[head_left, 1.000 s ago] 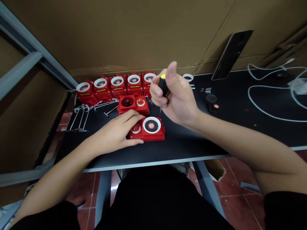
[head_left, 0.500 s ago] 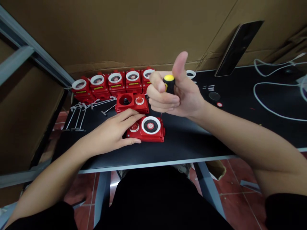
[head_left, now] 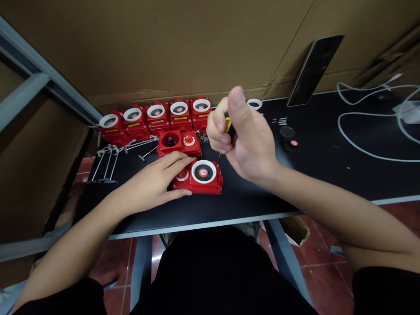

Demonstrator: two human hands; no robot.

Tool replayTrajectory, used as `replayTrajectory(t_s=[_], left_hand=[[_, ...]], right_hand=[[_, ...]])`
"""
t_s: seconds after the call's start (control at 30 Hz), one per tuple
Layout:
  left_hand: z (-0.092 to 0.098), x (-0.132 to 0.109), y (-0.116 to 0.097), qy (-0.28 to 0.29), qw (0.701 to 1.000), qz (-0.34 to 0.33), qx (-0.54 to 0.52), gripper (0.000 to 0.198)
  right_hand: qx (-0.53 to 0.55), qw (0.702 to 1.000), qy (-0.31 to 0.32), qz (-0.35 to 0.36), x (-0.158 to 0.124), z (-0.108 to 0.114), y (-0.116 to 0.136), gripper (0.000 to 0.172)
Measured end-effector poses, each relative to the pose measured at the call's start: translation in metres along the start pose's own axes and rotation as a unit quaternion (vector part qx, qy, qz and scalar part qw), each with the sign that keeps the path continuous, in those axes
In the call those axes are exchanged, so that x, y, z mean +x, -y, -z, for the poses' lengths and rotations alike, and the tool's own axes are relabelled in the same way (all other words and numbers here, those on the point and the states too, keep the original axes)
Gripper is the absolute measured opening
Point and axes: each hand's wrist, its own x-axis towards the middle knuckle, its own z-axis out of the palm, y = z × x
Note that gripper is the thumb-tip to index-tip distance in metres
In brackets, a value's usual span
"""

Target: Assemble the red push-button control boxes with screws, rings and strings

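My left hand point(head_left: 160, 177) presses on the left end of a red alarm box point(head_left: 215, 187), with the thumb along its near side and the fingers over its top. The box lies flat, showing a small red lamp point(head_left: 182, 174) and a white ring point(head_left: 194, 178) around a black disc. My right hand point(head_left: 243, 135) is closed around a screwdriver point(head_left: 228, 124) with a black and yellow handle, mostly hidden by the fingers. Its thin shaft points down to the box's far right corner; the tip's exact contact is not clear.
Behind lies another red box point(head_left: 179, 148) with an open round recess. Several finished-looking red boxes point(head_left: 157, 117) line the cardboard wall. T-handled metal rods point(head_left: 105, 164) lie left. To the right are a loose white ring point(head_left: 254, 103), screws point(head_left: 282, 121), a clear disc point(head_left: 287, 131) and a white cable point(head_left: 361, 151).
My right hand has turned about the screwdriver, the thumb folding down toward the handle and covering its yellow end. My left hand and the box stay in place; the view has shifted slightly.
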Motion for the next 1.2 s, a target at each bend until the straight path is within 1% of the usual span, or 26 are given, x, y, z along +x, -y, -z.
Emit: replayTrajectory(t_s=[0.07,0.13,0.17,0.2,0.27,0.37,0.43,0.5,0.57,0.6,0.67,0.73,0.8,0.87,0.93,1.1,1.2], left_hand=[[-0.001,0.0,0.0,-0.005,1.0,-0.001,0.002,0.069],[-0.002,0.0,0.0,-0.011,1.0,-0.004,0.005,0.07],[-0.002,0.0,0.001,-0.013,1.0,-0.006,0.008,0.07],[-0.003,-0.001,0.001,-0.014,1.0,-0.008,0.01,0.071],[-0.003,-0.001,0.003,-0.012,1.0,-0.012,0.013,0.072],[-0.002,-0.001,0.004,-0.012,1.0,-0.014,0.013,0.073],[-0.002,0.0,0.005,-0.012,1.0,-0.013,0.01,0.074],[-0.002,0.0,0.005,-0.012,1.0,-0.014,0.008,0.074],[-0.001,0.001,0.004,-0.013,1.0,-0.017,0.008,0.073],[-0.001,0.001,0.004,-0.014,1.0,-0.019,0.008,0.073],[-0.001,0.0,0.004,-0.013,1.0,-0.022,0.009,0.073],[-0.001,0.001,0.004,-0.015,1.0,-0.024,0.011,0.072],[-0.001,0.001,0.003,-0.019,0.999,-0.028,0.014,0.071],[-0.001,0.001,0.003,-0.022,0.999,-0.031,0.016,0.069],[-0.001,0.002,0.003,-0.019,0.999,-0.032,0.017,0.068],[-0.001,0.0,0.005,-0.014,0.999,-0.03,0.017,0.07],[-0.002,0.0,0.006,-0.015,0.999,-0.033,0.025,0.07]], right_hand=[[-0.025,1.0,-0.002,0.001,-0.001,-0.005,-0.002,0.084],[-0.04,0.999,0.019,-0.013,0.001,-0.007,-0.003,0.088],[-0.04,0.998,0.039,-0.022,0.003,-0.006,-0.003,0.088],[-0.034,0.997,0.07,-0.03,0.007,-0.003,-0.003,0.089],[-0.004,0.987,0.155,-0.048,0.019,0.007,-0.002,0.089],[0.035,0.948,0.298,-0.106,0.041,0.028,-0.002,0.091],[0.039,0.925,0.349,-0.144,0.053,0.041,-0.003,0.09],[0.038,0.918,0.365,-0.149,0.058,0.047,-0.004,0.089],[0.026,0.932,0.337,-0.129,0.056,0.046,-0.004,0.087],[0.015,0.945,0.304,-0.119,0.053,0.043,-0.003,0.086],[-0.012,0.971,0.214,-0.11,0.045,0.035,-0.001,0.082],[-0.03,0.984,0.136,-0.109,0.036,0.028,0.001,0.077],[-0.03,0.991,0.087,-0.099,0.028,0.024,0.002,0.071],[-0.022,0.995,0.051,-0.079,0.023,0.021,0.0,0.066],[-0.015,0.998,0.019,-0.059,0.02,0.019,-0.003,0.065],[0.002,0.998,-0.061,-0.004,0.012,0.007,-0.016,0.067],[-0.011,0.996,-0.086,0.026,0.007,0.003,-0.022,0.07]])
